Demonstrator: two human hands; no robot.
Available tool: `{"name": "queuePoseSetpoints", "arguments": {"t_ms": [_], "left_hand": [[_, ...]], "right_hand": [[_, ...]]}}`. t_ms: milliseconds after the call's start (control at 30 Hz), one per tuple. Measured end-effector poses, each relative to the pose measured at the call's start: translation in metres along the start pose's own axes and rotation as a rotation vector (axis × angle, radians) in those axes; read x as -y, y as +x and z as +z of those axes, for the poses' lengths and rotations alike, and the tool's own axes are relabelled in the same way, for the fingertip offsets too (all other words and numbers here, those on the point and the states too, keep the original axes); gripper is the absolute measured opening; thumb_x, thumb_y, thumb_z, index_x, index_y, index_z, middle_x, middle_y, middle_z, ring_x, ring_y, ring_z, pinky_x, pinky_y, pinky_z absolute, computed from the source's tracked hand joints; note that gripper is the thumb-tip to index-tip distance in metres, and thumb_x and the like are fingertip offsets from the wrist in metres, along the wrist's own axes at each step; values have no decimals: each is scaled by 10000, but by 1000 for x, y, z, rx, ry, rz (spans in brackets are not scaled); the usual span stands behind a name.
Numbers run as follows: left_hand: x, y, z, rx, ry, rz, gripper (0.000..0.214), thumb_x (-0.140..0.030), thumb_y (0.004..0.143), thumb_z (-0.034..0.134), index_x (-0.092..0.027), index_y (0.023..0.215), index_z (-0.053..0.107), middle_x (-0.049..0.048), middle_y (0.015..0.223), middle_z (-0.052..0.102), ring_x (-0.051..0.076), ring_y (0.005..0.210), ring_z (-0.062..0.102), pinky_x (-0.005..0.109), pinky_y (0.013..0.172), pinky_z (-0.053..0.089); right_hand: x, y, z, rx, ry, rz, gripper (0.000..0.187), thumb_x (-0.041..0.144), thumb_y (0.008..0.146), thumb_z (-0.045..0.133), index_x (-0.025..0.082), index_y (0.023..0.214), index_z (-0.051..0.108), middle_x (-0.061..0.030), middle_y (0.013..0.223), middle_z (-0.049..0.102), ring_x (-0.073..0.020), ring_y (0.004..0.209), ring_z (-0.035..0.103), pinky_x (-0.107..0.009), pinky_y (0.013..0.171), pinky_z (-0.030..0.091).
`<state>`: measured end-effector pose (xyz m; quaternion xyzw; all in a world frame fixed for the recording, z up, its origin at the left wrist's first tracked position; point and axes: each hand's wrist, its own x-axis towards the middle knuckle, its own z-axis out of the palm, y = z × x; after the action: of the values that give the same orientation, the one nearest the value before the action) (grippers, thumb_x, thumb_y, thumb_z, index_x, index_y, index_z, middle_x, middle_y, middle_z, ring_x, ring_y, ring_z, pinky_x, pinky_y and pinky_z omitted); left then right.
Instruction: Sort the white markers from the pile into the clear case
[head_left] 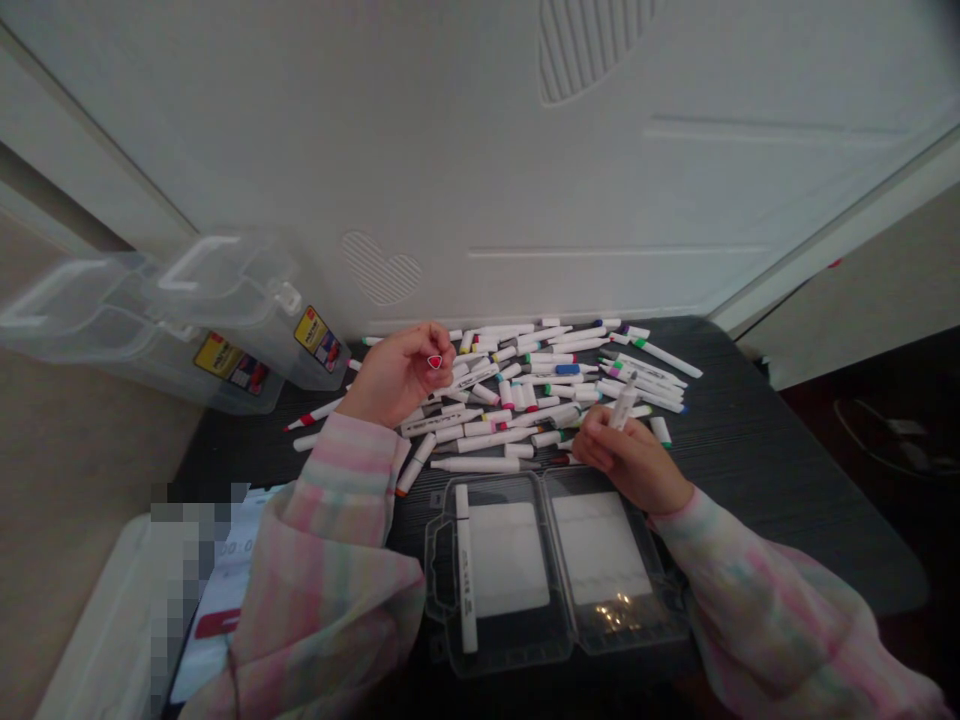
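My left hand (394,378) is over the left part of the marker pile, fingers closed round a small marker cap (435,362), its red-rimmed end facing me. In my right hand (637,462) is an uncapped white marker (623,404), its grey tip end pointing up and away. Loose white markers (487,438) and separate caps with coloured ends lie jumbled on the dark table beneath and beyond both hands. Below the hands an open clear plastic case (559,640) lies flat, and one capped white marker (466,570) lies lengthwise in its left half.
Two clear lidded boxes (247,385) with yellow labels stand at the left. A phone (217,590) showing a timer lies beside my left sleeve. A white panel (487,180) with heart reliefs rises behind the dark table (787,500).
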<state>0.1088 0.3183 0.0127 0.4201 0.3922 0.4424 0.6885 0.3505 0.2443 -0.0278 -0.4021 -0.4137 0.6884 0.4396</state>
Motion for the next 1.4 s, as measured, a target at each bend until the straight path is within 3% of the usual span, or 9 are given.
{"name": "queuePoseSetpoints", "arguments": {"t_ms": [333,467,733,867,1033,1167,1400], "left_hand": [[18,11,-8,-303,558,37,95,-123,579,482,-154,638,550,-36,538,477,74,468,399,198,459,300],[21,13,-12,-389,719,58,123,-155,584,536,-158,695,589,-18,632,553,108,549,464,238,557,361],[8,7,-23,-507,841,127,271,-226,696,472,-144,929,582,50,923,620,156,756,569,260,695,435],[-4,0,-43,-588,1202,96,275,-242,727,441,-153,918,617,58,879,649,192,804,584,287,750,433],[-7,-4,-55,-535,1533,-45,303,-189,729,415,-140,933,633,107,928,655,248,880,584,330,771,428],[1,1,-55,-482,1595,-81,313,-151,719,407,-143,908,656,127,956,653,274,921,573,357,796,419],[13,7,-60,-450,1653,-88,339,-144,707,402,-165,911,672,99,957,663,237,922,582,305,816,418]], "right_hand": [[-1,1,0,21,6,-15,258,284,757,548,175,568,410,70,402,338,-63,408,289,-252,479,212],[0,2,0,22,0,-18,267,290,757,547,174,559,411,67,403,340,-63,407,286,-254,478,211],[-1,0,0,4,3,-8,260,299,741,563,180,569,409,70,399,330,-65,404,272,-252,468,199],[-1,0,0,3,-6,-8,266,305,740,562,180,565,406,68,401,331,-66,408,275,-253,470,203],[0,0,0,-6,-8,-3,265,313,737,565,180,568,410,70,403,329,-65,408,275,-252,470,201],[0,0,1,-7,-11,-1,263,311,737,563,181,571,407,71,398,325,-64,403,272,-252,471,206],[-1,1,1,0,-3,-7,259,305,739,566,179,570,414,72,398,332,-64,405,282,-252,476,213]]}}
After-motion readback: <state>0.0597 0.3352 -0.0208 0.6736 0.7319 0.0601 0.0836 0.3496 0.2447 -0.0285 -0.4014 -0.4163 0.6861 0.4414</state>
